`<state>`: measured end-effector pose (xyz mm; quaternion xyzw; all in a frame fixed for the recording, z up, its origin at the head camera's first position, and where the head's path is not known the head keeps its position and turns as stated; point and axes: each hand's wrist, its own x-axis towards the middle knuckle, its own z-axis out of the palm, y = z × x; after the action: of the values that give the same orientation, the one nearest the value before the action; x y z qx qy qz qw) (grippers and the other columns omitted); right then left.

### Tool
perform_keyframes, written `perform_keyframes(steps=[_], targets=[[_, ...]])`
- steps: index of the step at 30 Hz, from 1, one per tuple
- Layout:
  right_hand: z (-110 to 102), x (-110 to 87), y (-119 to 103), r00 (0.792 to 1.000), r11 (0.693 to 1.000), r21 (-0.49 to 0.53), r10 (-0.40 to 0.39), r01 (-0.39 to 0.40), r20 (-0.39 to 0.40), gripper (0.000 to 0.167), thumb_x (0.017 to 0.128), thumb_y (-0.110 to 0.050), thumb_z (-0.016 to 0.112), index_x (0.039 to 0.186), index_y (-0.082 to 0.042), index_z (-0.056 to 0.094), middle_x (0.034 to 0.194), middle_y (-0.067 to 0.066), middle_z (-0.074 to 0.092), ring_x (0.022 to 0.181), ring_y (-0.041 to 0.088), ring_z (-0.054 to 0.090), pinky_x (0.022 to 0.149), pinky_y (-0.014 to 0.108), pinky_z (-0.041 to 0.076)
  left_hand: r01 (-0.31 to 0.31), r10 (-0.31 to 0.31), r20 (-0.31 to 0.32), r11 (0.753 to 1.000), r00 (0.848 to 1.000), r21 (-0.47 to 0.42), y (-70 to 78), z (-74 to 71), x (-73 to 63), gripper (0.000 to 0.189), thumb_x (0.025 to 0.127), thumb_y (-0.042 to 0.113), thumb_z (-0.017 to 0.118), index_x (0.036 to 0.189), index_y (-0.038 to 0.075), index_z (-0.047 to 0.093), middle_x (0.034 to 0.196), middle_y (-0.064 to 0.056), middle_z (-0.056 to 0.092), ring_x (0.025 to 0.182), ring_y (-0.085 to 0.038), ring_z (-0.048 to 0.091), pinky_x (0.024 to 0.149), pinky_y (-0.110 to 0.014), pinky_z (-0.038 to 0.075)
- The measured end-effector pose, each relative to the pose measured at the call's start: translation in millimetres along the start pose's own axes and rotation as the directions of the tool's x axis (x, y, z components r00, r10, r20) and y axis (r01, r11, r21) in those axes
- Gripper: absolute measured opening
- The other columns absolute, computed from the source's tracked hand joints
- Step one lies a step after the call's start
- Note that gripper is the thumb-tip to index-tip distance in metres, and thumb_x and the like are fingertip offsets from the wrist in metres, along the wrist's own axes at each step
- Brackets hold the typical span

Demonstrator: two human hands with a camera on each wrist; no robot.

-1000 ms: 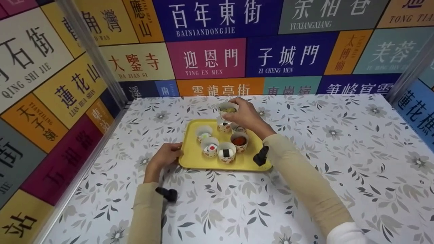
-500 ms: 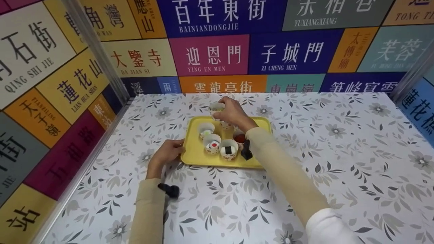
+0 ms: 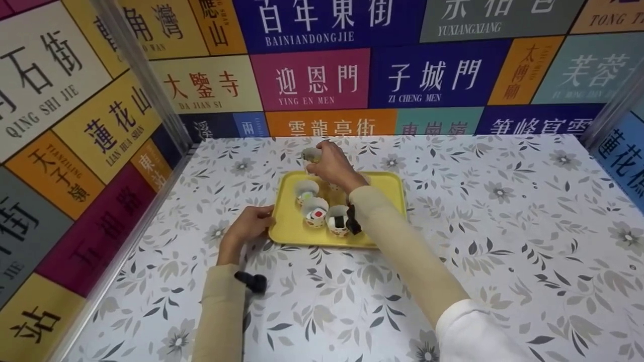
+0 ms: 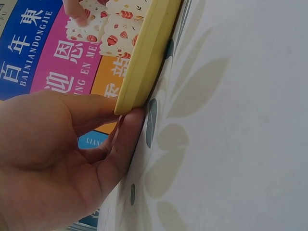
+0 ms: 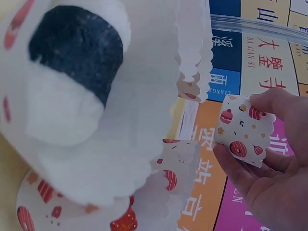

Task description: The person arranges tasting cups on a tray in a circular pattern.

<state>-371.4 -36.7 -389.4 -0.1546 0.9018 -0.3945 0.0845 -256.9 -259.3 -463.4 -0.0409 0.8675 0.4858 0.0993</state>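
Note:
At the left edge of a yellow tray (image 3: 283, 229), my left hand (image 3: 247, 226) pinches the rim; the left wrist view has the thumb at the rim and a finger under it. My right hand (image 3: 333, 166) holds a patterned paper cup (image 5: 243, 127) by its sides above the tray's far edge. Something yellow-green shows inside that cup in the head view. On the tray stand a cup with a rice ball (image 3: 338, 220) wrapped in a black strip, a cup with a red-centred white piece (image 3: 317, 214), and a cup with a green-topped piece (image 3: 306, 195). My right forearm hides other cups.
The tray lies on a white tabletop (image 3: 312, 301) with a grey leaf print. Colourful sign-printed panels (image 3: 309, 80) rise behind the table and along its left side. A black wrist camera (image 3: 253, 282) sits on my left sleeve.
My right hand has carried the cup leftward along the tray's far side, and its forearm now covers the cup with red contents. The left hand keeps its grip on the tray.

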Motion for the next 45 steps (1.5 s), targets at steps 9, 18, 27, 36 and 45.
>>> perform_keyframes(steps=[9, 18, 27, 36, 45], targets=[[2.8, 0.6, -1.3, 0.999, 0.999, -0.012, -0.044, 0.044, -0.014, 0.062, 0.096, -0.026, 0.065, 0.149, -0.007, 0.04, 0.154, 0.012, 0.04, 0.133, 0.028, 0.048, 0.108, 0.043, 0.045, 0.01, -0.01, -0.024, 1.0, 1.0, 0.019, 4.2, -0.7, -1.4, 0.044, 0.1, 0.008, 0.055, 0.144, 0.007, 0.054, 0.117, -0.021, 0.072, 0.074, -0.01, 0.066, 0.068, -0.024, 0.055], [10.3, 2.6, 3.6, 0.996, 0.996, -0.028, -0.083, 0.083, -0.009, 0.058, 0.097, -0.025, 0.065, 0.146, -0.005, 0.041, 0.15, 0.014, 0.044, 0.131, 0.027, 0.049, 0.111, 0.042, 0.043, 0.036, -0.036, -0.019, 0.999, 0.999, 0.019, 3.1, 1.3, 0.2, 0.044, 0.1, 0.009, 0.055, 0.144, 0.008, 0.053, 0.115, -0.02, 0.073, 0.071, -0.009, 0.065, 0.066, -0.023, 0.054], [11.3, 3.8, 8.1, 0.997, 0.992, -0.101, -0.067, 0.069, 0.023, 0.061, 0.095, -0.022, 0.067, 0.148, -0.006, 0.042, 0.152, 0.013, 0.044, 0.14, 0.028, 0.043, 0.116, 0.043, 0.038, 0.02, -0.019, -0.03, 0.999, 0.999, 0.027, 2.9, 1.8, 0.1, 0.044, 0.099, 0.01, 0.056, 0.143, 0.008, 0.054, 0.11, -0.018, 0.074, 0.069, -0.01, 0.063, 0.064, -0.022, 0.052], [12.5, 2.1, 11.0, 0.997, 0.974, -0.219, -0.053, 0.064, 0.054, 0.06, 0.092, -0.025, 0.071, 0.144, -0.006, 0.048, 0.145, 0.014, 0.051, 0.135, 0.032, 0.046, 0.114, 0.045, 0.04, 0.022, -0.023, -0.028, 1.0, 0.999, -0.013, -1.8, 3.5, -2.7, 0.042, 0.1, 0.007, 0.054, 0.142, 0.008, 0.055, 0.116, -0.023, 0.072, 0.07, -0.009, 0.064, 0.064, -0.022, 0.053], [3.0, 3.3, 10.4, 0.997, 0.967, -0.253, 0.003, 0.015, 0.071, 0.062, 0.088, -0.025, 0.076, 0.143, -0.01, 0.051, 0.145, 0.01, 0.052, 0.134, 0.033, 0.044, 0.115, 0.048, 0.036, 0.001, 0.0, -0.022, 1.0, 1.0, 0.013, 2.1, 1.3, -1.4, 0.043, 0.099, 0.007, 0.055, 0.142, 0.007, 0.055, 0.112, -0.022, 0.073, 0.067, -0.009, 0.062, 0.063, -0.022, 0.051]])
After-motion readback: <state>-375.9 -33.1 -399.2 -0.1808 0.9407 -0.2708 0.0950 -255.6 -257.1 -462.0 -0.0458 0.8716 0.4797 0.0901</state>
